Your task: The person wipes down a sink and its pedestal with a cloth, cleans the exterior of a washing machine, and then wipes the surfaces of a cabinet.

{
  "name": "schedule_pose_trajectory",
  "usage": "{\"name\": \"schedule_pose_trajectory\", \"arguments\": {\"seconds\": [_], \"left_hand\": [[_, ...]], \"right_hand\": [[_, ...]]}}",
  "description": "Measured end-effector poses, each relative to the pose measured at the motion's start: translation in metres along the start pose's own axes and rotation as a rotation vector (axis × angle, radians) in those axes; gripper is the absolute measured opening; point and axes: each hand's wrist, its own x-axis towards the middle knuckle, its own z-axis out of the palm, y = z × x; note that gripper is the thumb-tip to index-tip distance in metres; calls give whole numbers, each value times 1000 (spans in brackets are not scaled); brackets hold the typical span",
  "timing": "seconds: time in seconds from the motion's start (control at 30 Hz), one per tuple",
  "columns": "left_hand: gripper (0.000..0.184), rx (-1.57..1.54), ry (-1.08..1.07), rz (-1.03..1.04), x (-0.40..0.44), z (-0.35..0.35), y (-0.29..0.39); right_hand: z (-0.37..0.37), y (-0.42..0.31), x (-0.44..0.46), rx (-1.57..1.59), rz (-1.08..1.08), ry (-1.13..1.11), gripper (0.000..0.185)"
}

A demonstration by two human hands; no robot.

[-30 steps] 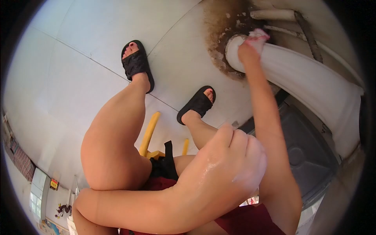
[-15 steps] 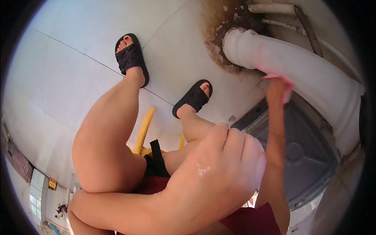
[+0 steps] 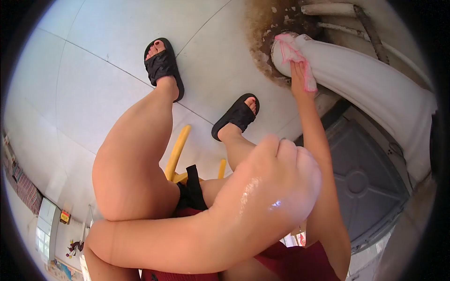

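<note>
Cloth [image 3: 291,52] now at column base [image 3: 280,66]

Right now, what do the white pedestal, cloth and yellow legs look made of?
Pedestal: likely glazed ceramic; smooth, curved, soft sheen. Cloth: thin fabric, matte; drapes in folds. Yellow legs: plastic or painted wood; smooth, even colour leaves it open.

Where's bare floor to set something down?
Bare floor: picture-left of the left sandal; between the sandals; between right sandal and white column. Crowded: beyond the column, with pipes; around the yellow legs; column's foot, where right hand holds cloth.
</note>
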Motion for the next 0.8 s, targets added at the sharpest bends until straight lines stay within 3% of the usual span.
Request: {"name": "schedule_pose_trajectory", "arguments": {"seconds": [0.2, 0.3, 0.5, 0.6, 0.67, 0.73, 0.77, 0.8], "left_hand": [[13, 64, -86, 46, -1, -3, 4], [13, 111, -92, 96, -2, 3, 8], [12, 62, -90, 26, -3, 8, 0], [12, 37, -149, 12, -1, 3, 3], [12, 15, -148, 4, 0, 3, 7], [13, 1, -138, -20, 1, 2, 6], [13, 24, -143, -8, -1, 3, 6], [13, 37, -157, 2, -3, 4, 6]], "right_hand": [[-97, 53, -79, -113, 88, 128, 35], [-57, 52, -84, -172, 106, -31, 33], [24, 11, -38, -57, -51, 103, 44], [23, 2, -34, -79, -28, 64, 47], [-7, 2, -29, -95, 6, 6, 44], [-68, 5, -28, 302, 390, -262, 48], [-79, 12, -37, 302, 380, -260, 48], [-86, 24, -54, 67, 269, -171, 49]]}}
